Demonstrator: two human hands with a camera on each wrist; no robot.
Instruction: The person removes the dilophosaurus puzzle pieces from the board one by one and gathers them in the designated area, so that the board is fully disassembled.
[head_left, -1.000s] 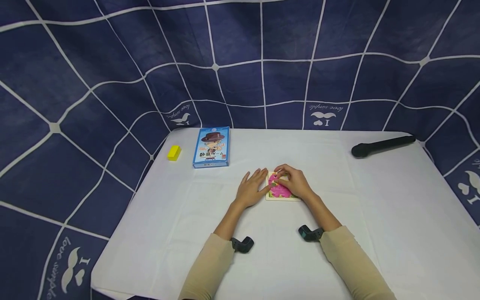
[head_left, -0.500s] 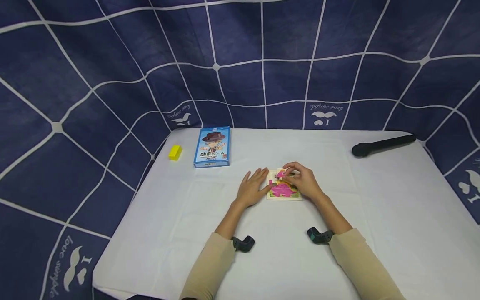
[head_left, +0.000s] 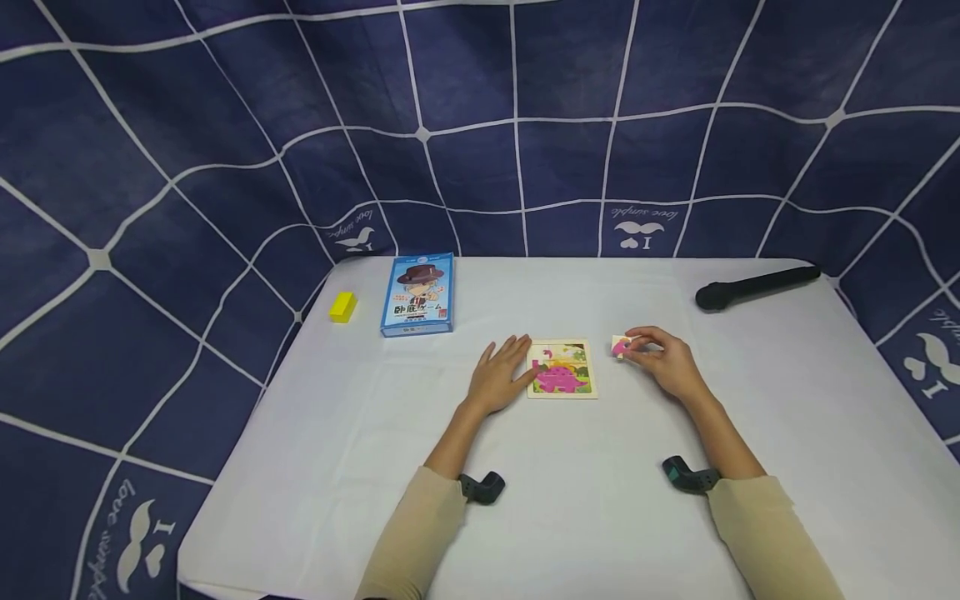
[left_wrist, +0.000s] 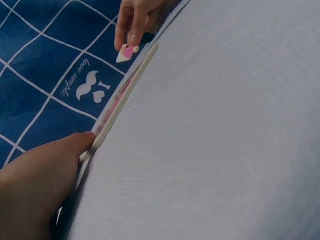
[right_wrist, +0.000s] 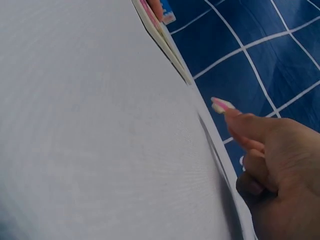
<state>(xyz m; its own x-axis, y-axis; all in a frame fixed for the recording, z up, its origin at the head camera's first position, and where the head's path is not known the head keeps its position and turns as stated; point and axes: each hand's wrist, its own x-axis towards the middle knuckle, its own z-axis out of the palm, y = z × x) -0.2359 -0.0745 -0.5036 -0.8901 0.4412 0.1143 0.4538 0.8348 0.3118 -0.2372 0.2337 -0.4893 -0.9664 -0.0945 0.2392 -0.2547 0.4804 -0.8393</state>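
Note:
A small square jigsaw puzzle (head_left: 561, 382) with a pink dinosaur in a pale frame lies on the white table. My left hand (head_left: 497, 382) rests flat at its left edge, fingers straight, with the thumb over the picture's corner. To the right of the frame, my right hand (head_left: 666, 362) pinches a pink and white puzzle piece (head_left: 619, 347) between thumb and fingers. In the left wrist view the puzzle piece (left_wrist: 126, 53) hangs from the fingertips. The right wrist view shows the puzzle piece (right_wrist: 221, 105) held off the table. A pale gap shows in the puzzle's upper left part.
A blue box (head_left: 418, 296) with a cartoon figure in a hat lies at the back left. Left of it sits a yellow block (head_left: 342, 307). A black microphone-shaped object (head_left: 756, 289) lies at the back right. A dark blue checked cloth (head_left: 570, 167) hangs behind the table.
My right hand has lifted the puzzle piece from the puzzle's upper left part and carried it right, clear of the frame. The left hand has stayed at the frame's left edge.

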